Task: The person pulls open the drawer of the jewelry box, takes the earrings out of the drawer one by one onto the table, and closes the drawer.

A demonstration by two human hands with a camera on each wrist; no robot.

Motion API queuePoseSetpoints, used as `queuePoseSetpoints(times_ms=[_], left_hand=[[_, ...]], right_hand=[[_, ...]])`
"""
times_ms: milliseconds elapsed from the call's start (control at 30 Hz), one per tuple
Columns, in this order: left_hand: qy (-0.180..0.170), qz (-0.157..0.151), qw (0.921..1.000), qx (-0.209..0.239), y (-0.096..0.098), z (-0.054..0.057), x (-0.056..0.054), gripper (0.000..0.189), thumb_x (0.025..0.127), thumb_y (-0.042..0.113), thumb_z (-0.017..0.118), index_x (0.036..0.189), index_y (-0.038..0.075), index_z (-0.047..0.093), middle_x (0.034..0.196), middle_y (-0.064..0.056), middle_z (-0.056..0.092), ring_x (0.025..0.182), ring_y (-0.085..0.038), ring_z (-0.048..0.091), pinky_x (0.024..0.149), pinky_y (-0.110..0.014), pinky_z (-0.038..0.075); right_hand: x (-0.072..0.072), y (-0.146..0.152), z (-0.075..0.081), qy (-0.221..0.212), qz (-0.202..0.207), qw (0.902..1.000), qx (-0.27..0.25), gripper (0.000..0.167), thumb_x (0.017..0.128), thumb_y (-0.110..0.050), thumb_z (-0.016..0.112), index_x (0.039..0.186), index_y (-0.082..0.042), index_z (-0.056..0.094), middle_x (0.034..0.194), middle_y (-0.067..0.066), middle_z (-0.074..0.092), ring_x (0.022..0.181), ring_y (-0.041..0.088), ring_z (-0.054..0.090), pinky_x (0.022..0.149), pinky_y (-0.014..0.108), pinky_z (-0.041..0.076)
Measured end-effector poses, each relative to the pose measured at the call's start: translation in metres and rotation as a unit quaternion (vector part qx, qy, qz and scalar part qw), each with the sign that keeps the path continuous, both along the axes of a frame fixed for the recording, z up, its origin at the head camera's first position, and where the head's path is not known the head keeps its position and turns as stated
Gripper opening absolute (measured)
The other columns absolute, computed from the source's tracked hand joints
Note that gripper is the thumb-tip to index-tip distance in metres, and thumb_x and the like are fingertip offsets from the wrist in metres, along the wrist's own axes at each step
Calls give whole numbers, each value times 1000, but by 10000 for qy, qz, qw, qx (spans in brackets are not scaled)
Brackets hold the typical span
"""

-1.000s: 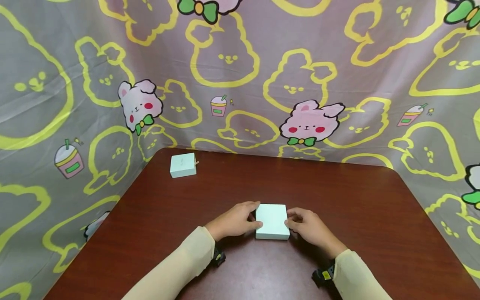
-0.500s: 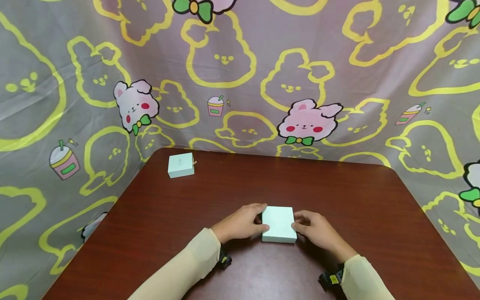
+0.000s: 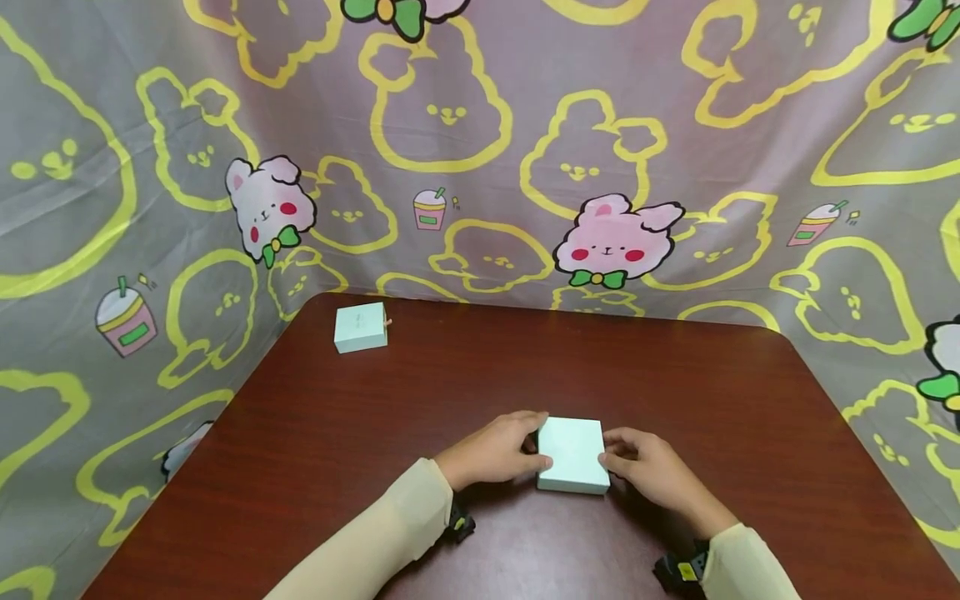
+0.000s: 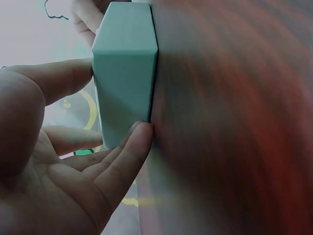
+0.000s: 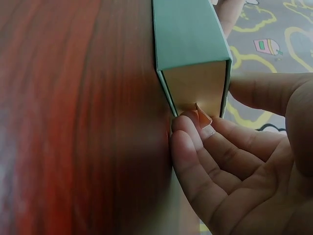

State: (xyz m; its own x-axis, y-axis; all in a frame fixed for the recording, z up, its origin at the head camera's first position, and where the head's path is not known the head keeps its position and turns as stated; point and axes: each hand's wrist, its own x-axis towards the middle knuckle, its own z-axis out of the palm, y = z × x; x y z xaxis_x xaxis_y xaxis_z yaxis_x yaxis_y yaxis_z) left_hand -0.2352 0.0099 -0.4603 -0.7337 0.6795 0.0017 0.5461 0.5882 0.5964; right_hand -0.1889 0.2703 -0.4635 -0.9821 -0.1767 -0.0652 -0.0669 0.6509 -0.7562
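A pale mint-green drawer box [image 3: 573, 454] lies flat on the table, held from both sides. My left hand [image 3: 495, 448] grips its left side, thumb at the upper edge and fingertips [image 4: 142, 134] low on the closed side in the left wrist view. On the opposite side, my right hand [image 3: 652, 468] holds the box with its thumb at the upper edge. The right wrist view shows the cream end of the inner drawer [image 5: 195, 88] and a small ribbon tab [image 5: 203, 116], with the right fingertips [image 5: 185, 147] right at the tab and the lower edge.
A second mint-green box [image 3: 361, 327] with a small ribbon on its right side stands at the far left corner of the brown table [image 3: 450, 367]. A grey cloth [image 3: 480, 83] with cartoon bunnies surrounds the back and sides.
Both hands have moved right and slightly nearer the person, and the box has moved with them. Their hold looks the same; the head view has shifted a little.
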Motion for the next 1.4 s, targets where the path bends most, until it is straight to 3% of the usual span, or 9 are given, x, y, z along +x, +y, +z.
queuePoseSetpoints(times_ms=[167,400,533,900,1000,1167,1233,1400], left_hand=[[41,-35,10000,-27,4,1,2,72,92,39,67,149,3,38,149,-5,40,101,-2,56,89,-22,43],[188,-60,9995,-229,11,3,8,73,95,41,63,150,3,36,150,-5,39,129,-10,42,101,-29,37],[174,-49,9994,-307,14,3,12,74,95,44,61,151,3,33,151,-6,37,136,-14,35,105,-32,35],[53,-130,9998,-169,15,-4,16,87,90,53,63,154,6,26,153,-5,32,136,-13,34,104,-33,35],[-151,-73,9998,-106,14,-8,17,98,84,61,65,156,9,21,156,-4,26,139,-14,29,106,-35,34],[-821,128,9963,242,11,-10,18,110,77,58,75,157,14,14,159,-1,20,121,-7,47,95,-31,42],[-1149,251,9919,490,9,-11,19,111,76,52,80,157,15,15,156,0,26,109,-6,53,88,-28,46],[-1687,574,9787,1019,9,-17,22,110,73,42,85,157,17,18,143,0,43,104,-10,57,84,-29,48]], right_hand=[[1,5,0,-11,55,10000,61,39,92,-30,69,119,-3,64,99,1,67,98,21,63,83,45,49],[3,12,3,-10,143,9998,122,38,91,-30,70,117,-3,65,95,-1,67,92,16,62,80,41,48],[5,15,4,-47,149,9998,107,38,91,-29,70,117,-3,65,93,-1,67,89,15,62,78,39,47],[8,19,1,-161,134,9997,107,42,90,-32,71,118,-2,64,93,-1,67,90,15,62,79,40,48],[8,22,-1,-180,165,9997,40,45,90,-34,71,119,-2,64,93,-1,66,88,15,62,76,38,48],[8,27,-4,-261,205,9981,-522,46,93,-34,67,123,1,61,96,4,67,87,18,64,69,34,51],[7,30,-5,-320,225,9956,-847,44,95,-30,64,124,3,60,96,7,67,84,21,65,66,34,52],[6,37,-12,-280,351,9932,-1077,34,96,-23,63,118,3,63,85,10,64,70,20,60,57,34,50]])
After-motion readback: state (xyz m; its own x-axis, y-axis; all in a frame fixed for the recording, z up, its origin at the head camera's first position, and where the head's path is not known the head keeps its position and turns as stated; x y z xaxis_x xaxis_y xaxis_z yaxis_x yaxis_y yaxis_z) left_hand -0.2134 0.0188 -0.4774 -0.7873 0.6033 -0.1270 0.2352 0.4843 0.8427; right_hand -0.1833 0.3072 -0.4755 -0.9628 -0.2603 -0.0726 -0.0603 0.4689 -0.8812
